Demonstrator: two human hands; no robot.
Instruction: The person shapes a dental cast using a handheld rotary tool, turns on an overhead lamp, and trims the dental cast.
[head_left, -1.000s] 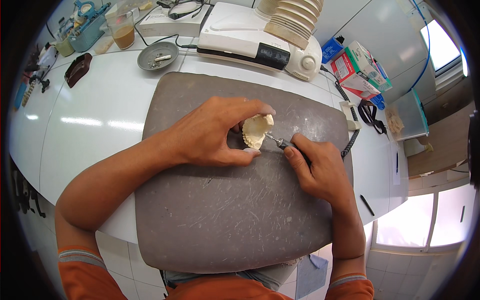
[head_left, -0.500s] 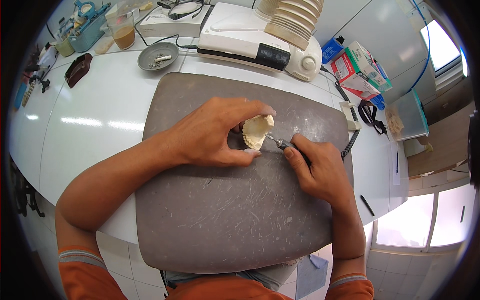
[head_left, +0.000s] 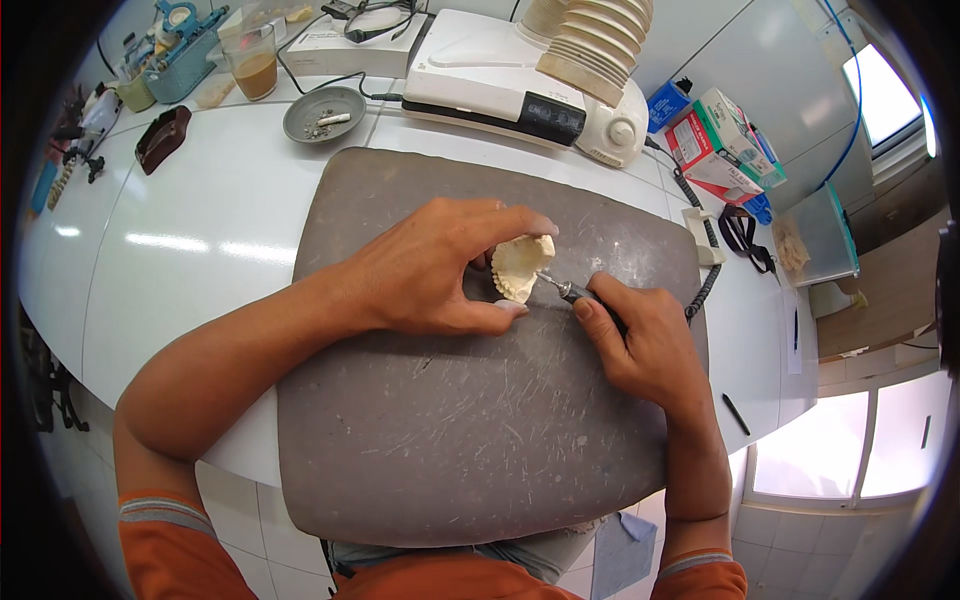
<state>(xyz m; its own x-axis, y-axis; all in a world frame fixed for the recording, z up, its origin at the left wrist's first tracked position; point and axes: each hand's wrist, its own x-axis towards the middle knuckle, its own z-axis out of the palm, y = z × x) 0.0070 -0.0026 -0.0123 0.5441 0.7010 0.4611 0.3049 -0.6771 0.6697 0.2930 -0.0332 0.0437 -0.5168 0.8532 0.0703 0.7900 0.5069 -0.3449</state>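
Observation:
My left hand [head_left: 440, 265] is closed around a cream plaster dental model [head_left: 515, 270], with the thumb at its near end and the index finger along its far end. A row of moulded teeth shows along the model's left side. In my right hand [head_left: 640, 335] is a dark rotary handpiece [head_left: 580, 294], gripped between thumb and fingers. Its thin metal bit [head_left: 547, 277] reaches the model's right edge and appears to touch it. Both hands are above a worn grey-brown pad [head_left: 470, 430]. The remaining fingers of my left hand are partly hidden behind the model.
Beyond the pad stands a white machine [head_left: 490, 85] with a ribbed hose [head_left: 597, 50]. A grey ashtray [head_left: 325, 114] and a cup of brown liquid [head_left: 253, 65] are at far left. Boxes [head_left: 710, 150], a coiled cord [head_left: 703, 290] and a black pen [head_left: 736, 414] lie to the right.
The whole view has shifted slightly, moving everything a little to the right. My hands keep their hold on the model and handpiece, with the bit still at the model's right edge.

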